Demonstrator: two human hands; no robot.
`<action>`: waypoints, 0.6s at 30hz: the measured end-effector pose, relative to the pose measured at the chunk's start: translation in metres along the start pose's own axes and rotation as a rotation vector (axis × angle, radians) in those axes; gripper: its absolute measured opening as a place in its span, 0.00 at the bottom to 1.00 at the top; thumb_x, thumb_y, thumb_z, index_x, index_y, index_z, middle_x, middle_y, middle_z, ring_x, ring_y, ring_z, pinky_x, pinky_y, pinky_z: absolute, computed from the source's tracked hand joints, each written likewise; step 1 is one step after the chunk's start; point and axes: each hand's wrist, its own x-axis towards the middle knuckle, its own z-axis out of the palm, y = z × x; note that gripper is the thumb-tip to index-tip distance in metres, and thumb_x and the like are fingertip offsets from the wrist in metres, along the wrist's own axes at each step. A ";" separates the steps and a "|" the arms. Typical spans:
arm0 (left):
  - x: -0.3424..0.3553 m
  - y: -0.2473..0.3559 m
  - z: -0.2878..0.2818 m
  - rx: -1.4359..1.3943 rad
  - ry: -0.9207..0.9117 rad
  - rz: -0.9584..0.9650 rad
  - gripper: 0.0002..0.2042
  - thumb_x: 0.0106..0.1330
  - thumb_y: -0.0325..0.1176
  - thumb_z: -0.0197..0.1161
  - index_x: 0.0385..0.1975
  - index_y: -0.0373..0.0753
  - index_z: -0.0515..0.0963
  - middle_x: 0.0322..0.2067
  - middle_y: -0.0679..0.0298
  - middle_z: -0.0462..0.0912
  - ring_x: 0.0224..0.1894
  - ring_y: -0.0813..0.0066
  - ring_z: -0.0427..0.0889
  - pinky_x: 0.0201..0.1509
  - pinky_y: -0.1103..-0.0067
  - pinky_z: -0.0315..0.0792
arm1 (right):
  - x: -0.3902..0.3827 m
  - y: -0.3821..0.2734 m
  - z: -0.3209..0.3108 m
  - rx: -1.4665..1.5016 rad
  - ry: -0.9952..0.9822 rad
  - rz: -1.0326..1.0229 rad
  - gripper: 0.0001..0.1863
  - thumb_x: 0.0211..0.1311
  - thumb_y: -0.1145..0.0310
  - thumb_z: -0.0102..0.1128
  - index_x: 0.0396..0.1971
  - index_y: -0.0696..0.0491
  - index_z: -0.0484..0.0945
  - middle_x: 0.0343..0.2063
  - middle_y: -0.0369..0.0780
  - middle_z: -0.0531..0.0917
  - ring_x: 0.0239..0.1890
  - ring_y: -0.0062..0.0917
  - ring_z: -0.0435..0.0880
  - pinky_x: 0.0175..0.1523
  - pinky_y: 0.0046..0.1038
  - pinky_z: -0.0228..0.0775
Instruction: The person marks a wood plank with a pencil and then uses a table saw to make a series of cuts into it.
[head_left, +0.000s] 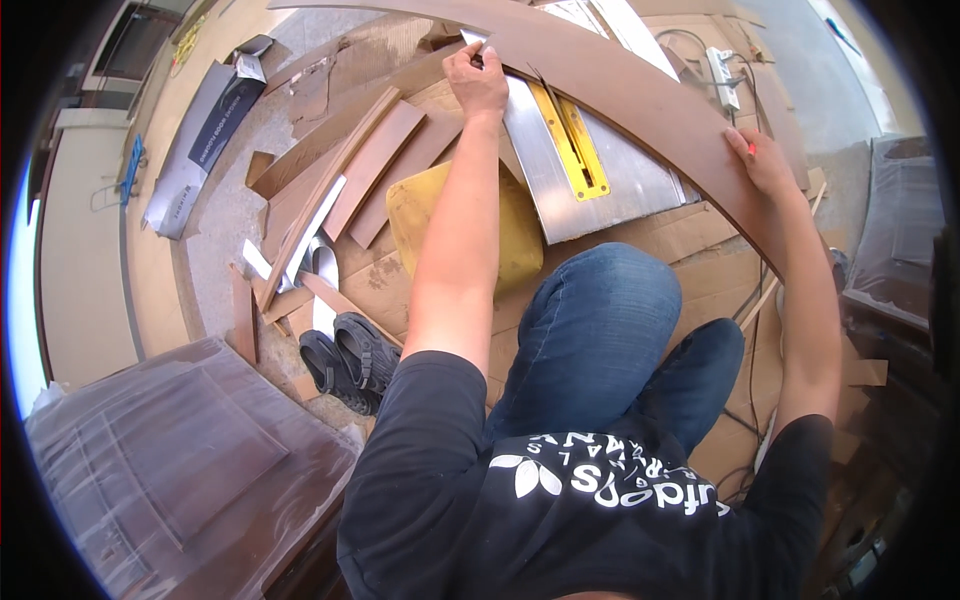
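Observation:
A long brown board (630,85) lies across the metal table of a saw (535,165) with a yellow slotted insert (572,145). My left hand (476,82) is at the board's near edge toward the left, its fingers curled beside a small silvery piece (473,37); what lies between the fingertips is hidden. At the right, my right hand (762,162) is closed on the board, thumb on top. A small red thing (751,149) shows at its fingers, too small to name. Below my left forearm sits a yellow plastic container (425,215).
Brown plank offcuts (375,170) and white strips lie on cardboard to the left. Black clogs (352,360) stand near a plastic-wrapped dark cabinet (180,450). A long carton (208,140) lies farther left. A white power strip (722,80) with cords is beyond the board.

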 end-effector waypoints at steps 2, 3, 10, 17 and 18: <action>-0.002 0.001 0.002 -0.006 -0.005 0.003 0.16 0.68 0.36 0.65 0.48 0.31 0.81 0.48 0.52 0.74 0.46 0.60 0.78 0.54 0.70 0.75 | 0.001 0.003 -0.003 -0.025 -0.021 0.009 0.32 0.73 0.37 0.51 0.50 0.54 0.85 0.44 0.54 0.86 0.51 0.49 0.84 0.56 0.40 0.74; -0.002 0.002 0.003 -0.010 -0.005 0.006 0.16 0.68 0.36 0.65 0.48 0.30 0.81 0.48 0.52 0.74 0.45 0.60 0.78 0.54 0.70 0.75 | 0.000 0.004 -0.004 -0.025 -0.020 0.018 0.32 0.73 0.37 0.51 0.50 0.54 0.85 0.44 0.54 0.86 0.51 0.49 0.84 0.56 0.40 0.74; 0.014 -0.011 0.004 0.032 0.005 0.013 0.17 0.70 0.40 0.65 0.48 0.32 0.82 0.48 0.54 0.74 0.44 0.64 0.78 0.54 0.71 0.75 | 0.012 -0.007 -0.005 -0.011 -0.015 -0.004 0.32 0.73 0.38 0.51 0.48 0.55 0.85 0.42 0.53 0.86 0.48 0.49 0.84 0.54 0.40 0.75; 0.016 -0.014 0.003 0.002 0.032 -0.001 0.17 0.69 0.40 0.64 0.49 0.33 0.82 0.49 0.54 0.74 0.46 0.63 0.79 0.56 0.71 0.75 | 0.013 -0.010 -0.007 -0.024 0.001 -0.045 0.32 0.73 0.38 0.51 0.48 0.54 0.85 0.41 0.53 0.86 0.47 0.49 0.84 0.54 0.41 0.75; 0.014 -0.014 0.001 0.008 0.020 -0.007 0.17 0.69 0.40 0.65 0.49 0.33 0.82 0.50 0.54 0.74 0.47 0.63 0.79 0.56 0.71 0.75 | 0.013 -0.010 -0.007 -0.023 0.004 -0.043 0.32 0.73 0.38 0.51 0.48 0.54 0.85 0.41 0.53 0.86 0.47 0.49 0.84 0.54 0.41 0.75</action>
